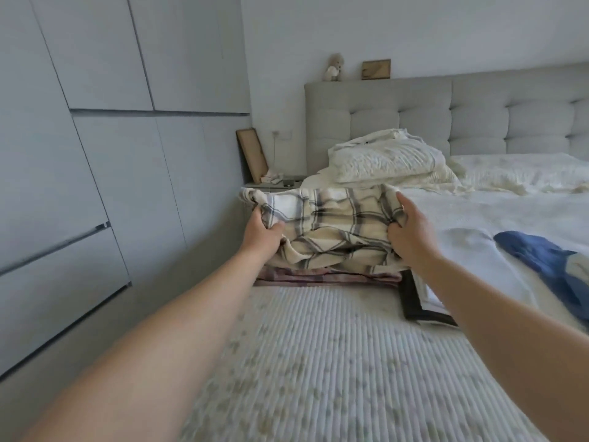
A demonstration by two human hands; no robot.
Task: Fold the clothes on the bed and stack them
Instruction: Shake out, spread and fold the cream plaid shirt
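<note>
Both of your arms are bare from the bottom edge of the view up to the hands: no sleeve, cuff or glove shows anywhere along them. Your left arm point(153, 339) enters from about 7 o'clock and your right arm point(497, 317) from about 4 o'clock. Your left hand point(263, 232) and right hand point(411, 231) carry no ring that can be made out, and neither wrist shows a watch or band. The forearms are slightly blurred, so finer marks cannot be told.
</note>
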